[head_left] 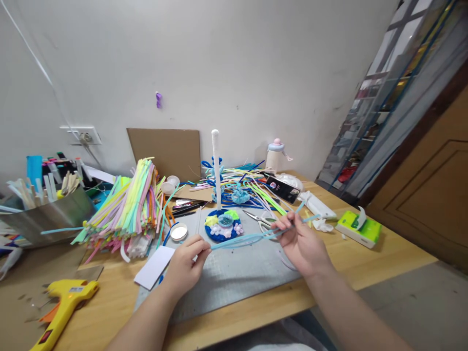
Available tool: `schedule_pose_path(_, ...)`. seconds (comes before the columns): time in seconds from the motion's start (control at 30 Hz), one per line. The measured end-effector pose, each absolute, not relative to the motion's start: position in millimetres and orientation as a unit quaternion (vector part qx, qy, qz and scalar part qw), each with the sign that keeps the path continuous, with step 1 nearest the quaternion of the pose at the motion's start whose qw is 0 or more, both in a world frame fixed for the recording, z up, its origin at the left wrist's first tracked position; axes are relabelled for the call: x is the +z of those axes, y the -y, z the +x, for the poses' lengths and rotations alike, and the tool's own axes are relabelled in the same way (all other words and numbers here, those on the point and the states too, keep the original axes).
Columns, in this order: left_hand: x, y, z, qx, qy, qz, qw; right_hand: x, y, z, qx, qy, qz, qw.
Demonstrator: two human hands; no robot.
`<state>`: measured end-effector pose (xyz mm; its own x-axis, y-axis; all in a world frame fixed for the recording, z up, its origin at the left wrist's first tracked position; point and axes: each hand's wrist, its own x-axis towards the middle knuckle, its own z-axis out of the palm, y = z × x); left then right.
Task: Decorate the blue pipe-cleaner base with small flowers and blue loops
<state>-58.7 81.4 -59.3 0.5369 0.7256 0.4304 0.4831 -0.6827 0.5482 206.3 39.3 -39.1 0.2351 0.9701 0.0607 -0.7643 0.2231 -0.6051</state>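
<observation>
Pale-blue pipe cleaners [252, 238] are spanning, loosely bundled, from left hand [188, 258] to right hand [302, 241], ends poking beyond

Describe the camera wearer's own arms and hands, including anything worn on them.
The left hand and right hand are bare: no gloves, rings or nail decoration can be made out. The left forearm and right forearm taper toward the wrists, with no sleeve, watch, bracelet, cable or marking visible on either up to the picture's lower edge.
</observation>
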Motion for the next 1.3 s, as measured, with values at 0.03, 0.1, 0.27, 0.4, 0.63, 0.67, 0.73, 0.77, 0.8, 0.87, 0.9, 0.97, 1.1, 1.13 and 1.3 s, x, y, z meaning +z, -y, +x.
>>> schedule_pose_path(0.03, -60, -81, -58, 0.327, -0.350, 0.858, 0.186, -35, -40, 209, 0.571, 0.223, -0.222, 0.759)
schedule_pose_path(0.1, -60, -81, -58, 0.325, -0.344, 0.860, 0.190, -30, -41, 212, 0.561, 0.226, -0.205, 0.769)
schedule_pose_path(0.27, -63, -80, -56, 0.310, -0.332, 0.867, 0.205, -20, -46, 214, 0.537, 0.233, -0.164, 0.794)
schedule_pose_path(0.4, -63, -79, -55, 0.308, -0.330, 0.867, 0.213, -8, -48, 213, 0.553, 0.242, -0.140, 0.785)
schedule_pose_path(0.63, -59, -80, -57, 0.370, -0.348, 0.814, 0.280, 1, -53, 207, 0.548, 0.272, -0.141, 0.778)
schedule_pose_path(0.67, -58, -81, -58, 0.399, -0.347, 0.793, 0.302, -1, -53, 205, 0.549, 0.280, -0.160, 0.771)
schedule_pose_path(0.73, -57, -83, -62, 0.461, -0.335, 0.738, 0.361, -9, -51, 199, 0.565, 0.305, -0.214, 0.737)
schedule_pose_path(0.77, -56, -85, -64, 0.490, -0.325, 0.703, 0.400, -14, -50, 195, 0.578, 0.321, -0.246, 0.709)
schedule_pose_path(0.8, -56, -86, -66, 0.517, -0.315, 0.662, 0.442, -19, -48, 190, 0.593, 0.338, -0.279, 0.676)
schedule_pose_path(0.87, -56, -87, -67, 0.551, -0.292, 0.571, 0.534, -30, -44, 179, 0.611, 0.373, -0.327, 0.616)
schedule_pose_path(0.9, -56, -88, -67, 0.561, -0.279, 0.521, 0.580, -35, -42, 172, 0.614, 0.391, -0.340, 0.595)
schedule_pose_path(0.97, -56, -88, -65, 0.569, -0.253, 0.419, 0.661, -43, -39, 159, 0.611, 0.423, -0.356, 0.567)
schedule_pose_path(1.1, -57, -90, -56, 0.569, -0.244, 0.283, 0.732, -49, -36, 136, 0.626, 0.449, -0.359, 0.526)
schedule_pose_path(1.13, -58, -90, -53, 0.571, -0.248, 0.278, 0.732, -50, -35, 131, 0.632, 0.450, -0.361, 0.517)
schedule_pose_path(1.3, -59, -84, -42, 0.558, -0.271, 0.350, 0.702, -51, -34, 107, 0.633, 0.460, -0.390, 0.485)
